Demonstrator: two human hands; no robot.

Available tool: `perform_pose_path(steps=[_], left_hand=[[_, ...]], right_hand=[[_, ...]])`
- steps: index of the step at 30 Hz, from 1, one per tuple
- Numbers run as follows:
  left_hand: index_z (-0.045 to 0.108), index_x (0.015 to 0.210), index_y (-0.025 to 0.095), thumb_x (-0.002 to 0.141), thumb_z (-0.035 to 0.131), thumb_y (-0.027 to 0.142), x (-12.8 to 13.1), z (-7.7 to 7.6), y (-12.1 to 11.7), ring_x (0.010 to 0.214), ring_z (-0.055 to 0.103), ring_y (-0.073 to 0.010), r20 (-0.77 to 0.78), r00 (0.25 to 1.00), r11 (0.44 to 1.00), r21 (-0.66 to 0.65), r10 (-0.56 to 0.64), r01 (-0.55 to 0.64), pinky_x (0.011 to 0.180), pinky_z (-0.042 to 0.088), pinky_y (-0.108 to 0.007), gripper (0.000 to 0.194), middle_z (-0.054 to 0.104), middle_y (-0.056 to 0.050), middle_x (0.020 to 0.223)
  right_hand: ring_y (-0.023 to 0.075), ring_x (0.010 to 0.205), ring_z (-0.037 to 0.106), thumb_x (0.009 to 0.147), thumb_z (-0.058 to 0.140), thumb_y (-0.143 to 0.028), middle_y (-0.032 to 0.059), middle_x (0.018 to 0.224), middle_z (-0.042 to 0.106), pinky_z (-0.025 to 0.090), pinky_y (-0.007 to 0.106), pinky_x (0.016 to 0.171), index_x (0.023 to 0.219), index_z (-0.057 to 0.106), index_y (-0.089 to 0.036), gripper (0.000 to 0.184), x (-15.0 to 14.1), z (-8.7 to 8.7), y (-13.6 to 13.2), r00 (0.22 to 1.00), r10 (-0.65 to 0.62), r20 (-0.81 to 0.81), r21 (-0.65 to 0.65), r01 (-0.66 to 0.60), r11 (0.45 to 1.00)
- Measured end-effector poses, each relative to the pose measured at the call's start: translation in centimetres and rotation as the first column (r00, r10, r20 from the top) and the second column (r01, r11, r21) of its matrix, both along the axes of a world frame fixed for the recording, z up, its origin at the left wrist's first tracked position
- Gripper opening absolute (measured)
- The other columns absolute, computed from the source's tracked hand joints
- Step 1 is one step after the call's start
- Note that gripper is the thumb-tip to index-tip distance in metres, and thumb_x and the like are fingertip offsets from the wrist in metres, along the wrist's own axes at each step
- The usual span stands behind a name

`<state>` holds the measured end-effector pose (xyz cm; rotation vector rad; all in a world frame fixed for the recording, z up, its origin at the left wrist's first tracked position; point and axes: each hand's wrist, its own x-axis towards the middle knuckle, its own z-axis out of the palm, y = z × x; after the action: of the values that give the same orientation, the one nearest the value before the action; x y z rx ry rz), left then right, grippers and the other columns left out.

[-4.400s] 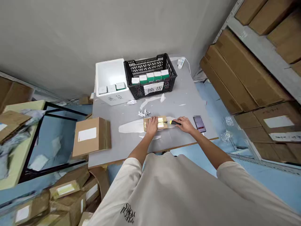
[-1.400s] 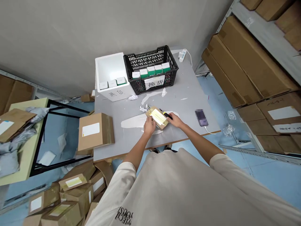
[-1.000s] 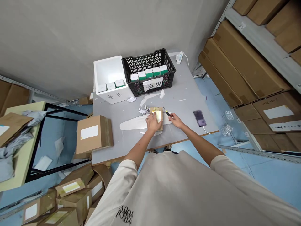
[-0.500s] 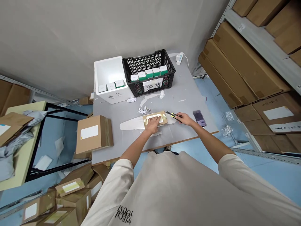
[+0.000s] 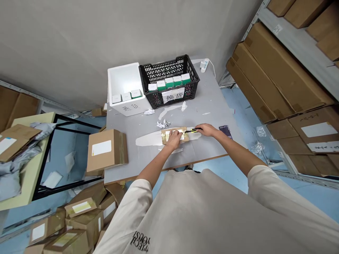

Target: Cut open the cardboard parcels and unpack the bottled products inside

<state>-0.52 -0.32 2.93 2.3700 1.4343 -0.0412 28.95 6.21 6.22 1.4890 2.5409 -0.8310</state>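
Knife (image 5: 194, 130) (right grip (image 5: 206, 129) curled round it) has reached parcel (image 5: 184, 137), left grip (image 5: 174, 139) spread atop.

The small oblong brown cardboard parcel (image 5: 184, 137) lies on the flat grey tabletop (image 5: 148, 123), beneath the left hand (image 5: 174, 139). The slim black-and-yellow knife (image 5: 192, 130), in the right hand (image 5: 207, 129), is at its right end. Behind stand the white foam bin (image 5: 135, 107), left, and rectangular black plastic crate (image 5: 189, 93), right, adjacent.
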Motion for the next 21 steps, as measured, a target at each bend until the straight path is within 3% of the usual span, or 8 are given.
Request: perform_pose_path(steps=[10,17,21], left_hand=[[0.049,0.135,0.030,0.085,0.066,0.018,-0.1,0.2,-0.3,0.119,0.057,-0.0252,-0.033,0.999,1.000,0.003,0.002,-0.002,0.126,0.024,-0.051,0.054,0.052,-0.006,0.131],[0.047,0.137,0.029,0.086,0.066,0.019,0.0,0.7,-0.4,0.117,0.056,-0.0254,-0.053,0.999,1.000,-0.027,0.008,-0.009,0.121,0.028,-0.049,0.056,0.051,-0.007,0.135],[0.047,0.139,0.030,0.085,0.065,0.018,0.1,0.9,-0.5,0.119,0.055,-0.0258,-0.065,0.997,1.000,-0.005,-0.028,0.027,0.120,0.029,-0.048,0.058,0.051,-0.006,0.132]], right_hand=[[0.0266,0.105,0.066,0.102,0.046,-0.033,0.0100,0.118,0.075,0.042,0.034,0.084,0.123,0.072,-0.026,0.034,-2.1,0.0,1.6,0.975,0.187,0.116,0.025,-0.191,0.981],[0.0225,0.086,0.067,0.099,0.049,-0.035,0.0062,0.106,0.078,0.041,0.028,0.071,0.122,0.074,-0.027,0.034,-0.3,-0.3,1.2,0.995,0.092,0.033,-0.184,-0.085,0.979],[0.0230,0.092,0.068,0.099,0.051,-0.035,0.0060,0.113,0.077,0.042,0.028,0.074,0.125,0.073,-0.028,0.035,-0.3,-0.6,1.1,0.997,0.078,0.029,-0.174,-0.071,0.982]])
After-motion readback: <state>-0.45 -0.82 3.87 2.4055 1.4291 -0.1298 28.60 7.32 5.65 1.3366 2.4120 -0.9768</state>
